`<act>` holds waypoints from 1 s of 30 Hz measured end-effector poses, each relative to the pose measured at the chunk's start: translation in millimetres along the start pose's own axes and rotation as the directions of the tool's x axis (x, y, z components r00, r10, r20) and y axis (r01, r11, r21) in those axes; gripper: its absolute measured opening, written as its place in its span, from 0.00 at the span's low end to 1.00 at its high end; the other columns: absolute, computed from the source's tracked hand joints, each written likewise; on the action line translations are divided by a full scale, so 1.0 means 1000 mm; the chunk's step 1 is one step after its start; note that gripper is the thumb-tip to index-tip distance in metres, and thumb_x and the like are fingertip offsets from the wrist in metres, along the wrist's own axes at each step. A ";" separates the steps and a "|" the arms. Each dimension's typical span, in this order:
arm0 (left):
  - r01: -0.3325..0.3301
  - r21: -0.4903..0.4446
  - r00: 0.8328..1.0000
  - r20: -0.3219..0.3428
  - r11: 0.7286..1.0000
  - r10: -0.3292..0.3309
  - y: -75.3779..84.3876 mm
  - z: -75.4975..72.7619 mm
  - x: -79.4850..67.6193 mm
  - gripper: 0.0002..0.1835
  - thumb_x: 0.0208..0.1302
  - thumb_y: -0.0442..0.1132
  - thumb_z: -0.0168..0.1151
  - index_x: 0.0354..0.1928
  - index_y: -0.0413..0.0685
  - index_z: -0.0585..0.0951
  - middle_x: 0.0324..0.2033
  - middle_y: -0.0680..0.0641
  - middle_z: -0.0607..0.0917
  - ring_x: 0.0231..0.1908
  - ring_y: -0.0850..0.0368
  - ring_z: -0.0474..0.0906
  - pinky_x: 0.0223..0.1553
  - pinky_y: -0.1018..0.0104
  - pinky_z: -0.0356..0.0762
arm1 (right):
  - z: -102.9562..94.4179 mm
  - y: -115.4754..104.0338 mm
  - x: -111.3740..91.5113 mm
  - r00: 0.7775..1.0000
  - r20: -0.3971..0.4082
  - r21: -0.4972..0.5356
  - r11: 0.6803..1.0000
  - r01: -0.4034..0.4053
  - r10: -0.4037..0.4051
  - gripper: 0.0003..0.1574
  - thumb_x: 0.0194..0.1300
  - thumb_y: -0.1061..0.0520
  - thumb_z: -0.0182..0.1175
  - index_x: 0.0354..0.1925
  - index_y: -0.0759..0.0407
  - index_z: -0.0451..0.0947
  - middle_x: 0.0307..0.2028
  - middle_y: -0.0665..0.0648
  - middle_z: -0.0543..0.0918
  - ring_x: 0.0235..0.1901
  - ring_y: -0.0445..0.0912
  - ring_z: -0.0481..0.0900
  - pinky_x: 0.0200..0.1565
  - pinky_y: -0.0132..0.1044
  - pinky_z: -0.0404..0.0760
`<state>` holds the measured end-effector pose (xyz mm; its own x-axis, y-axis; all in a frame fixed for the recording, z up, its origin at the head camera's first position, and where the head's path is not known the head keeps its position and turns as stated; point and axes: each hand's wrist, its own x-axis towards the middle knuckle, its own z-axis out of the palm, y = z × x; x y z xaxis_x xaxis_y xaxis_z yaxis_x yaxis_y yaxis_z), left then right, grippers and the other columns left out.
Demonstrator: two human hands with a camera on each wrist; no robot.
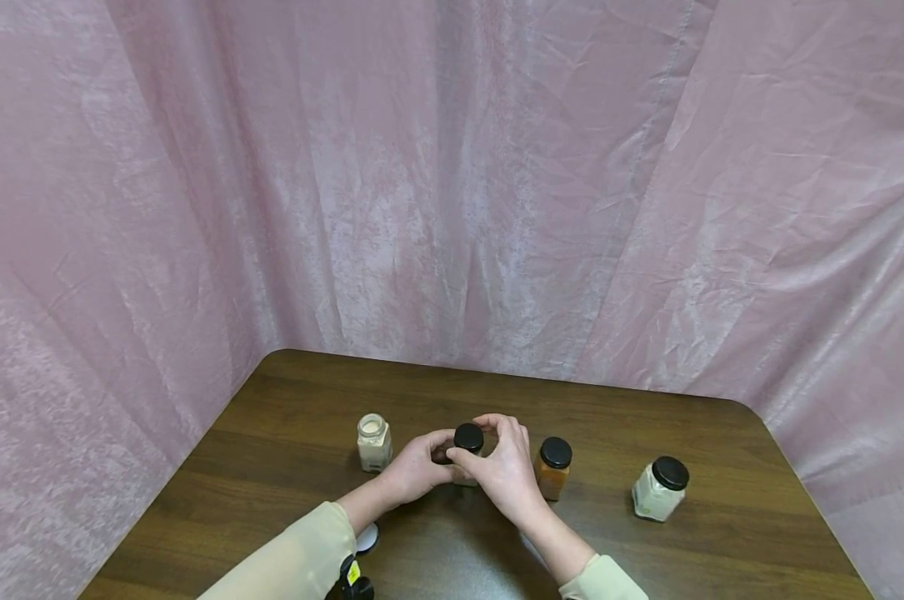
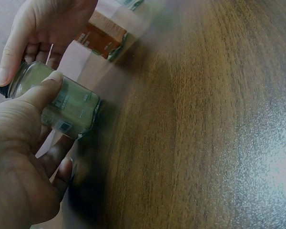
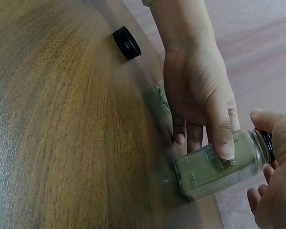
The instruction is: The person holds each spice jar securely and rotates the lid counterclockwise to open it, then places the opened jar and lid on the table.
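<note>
A square glass jar (image 2: pixel 75 106) of greenish-tan powder, with a black lid (image 1: pixel 469 437), is between both hands near the middle of the table. My left hand (image 1: pixel 412 468) holds the jar's body, its thumb lying across the labelled side in both wrist views. From the other side my right hand (image 1: pixel 507 471) grips the lid with thumb and fingers. In the right wrist view the jar (image 3: pixel 214 169) appears tilted by the camera angle, its base close to the wood. Fingers partly cover the jar in the head view.
An uncapped jar of pale powder (image 1: pixel 374 450) stands left of the hands. To the right are a black-lidded orange jar (image 1: pixel 552 479) and a black-lidded whitish jar (image 1: pixel 657 493). One loose lid (image 3: pixel 127 43) lies near my left forearm. Pink curtains (image 1: pixel 452 183) hang behind the table.
</note>
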<state>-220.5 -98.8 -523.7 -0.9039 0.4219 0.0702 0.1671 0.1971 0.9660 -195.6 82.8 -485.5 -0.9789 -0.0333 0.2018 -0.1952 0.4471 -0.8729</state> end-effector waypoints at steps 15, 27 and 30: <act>0.009 0.026 1.000 -0.003 1.000 -0.009 0.002 0.000 0.000 0.24 0.62 0.35 0.73 0.60 0.43 0.80 0.50 0.48 0.87 0.52 0.55 0.82 0.48 0.69 0.78 | 0.000 0.000 -0.001 1.000 -0.007 -0.001 1.000 0.027 -0.027 0.30 0.51 0.44 0.79 0.50 0.47 0.79 0.48 0.48 0.77 0.53 0.46 0.66 0.50 0.45 0.68; 0.031 0.033 1.000 -0.005 0.999 -0.030 0.002 0.000 0.000 0.27 0.62 0.35 0.73 0.63 0.44 0.79 0.51 0.48 0.86 0.53 0.53 0.82 0.49 0.67 0.78 | -0.002 0.000 -0.002 0.998 0.005 -0.036 0.998 0.059 -0.058 0.30 0.56 0.48 0.76 0.57 0.49 0.83 0.53 0.45 0.79 0.58 0.46 0.66 0.56 0.48 0.68; 0.024 0.029 1.000 -0.004 0.999 -0.024 0.002 0.000 0.000 0.26 0.62 0.35 0.72 0.62 0.42 0.79 0.52 0.47 0.86 0.53 0.53 0.82 0.49 0.67 0.78 | -0.001 -0.001 -0.003 0.997 0.006 -0.054 0.995 0.078 -0.078 0.30 0.56 0.50 0.74 0.59 0.48 0.83 0.54 0.45 0.80 0.59 0.46 0.66 0.56 0.48 0.69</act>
<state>-220.2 -98.8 -522.0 -0.9093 0.4133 0.0485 0.1569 0.2326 0.9598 -192.9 83.8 -484.6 -0.9611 -0.0732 0.2664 -0.2673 0.4909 -0.8292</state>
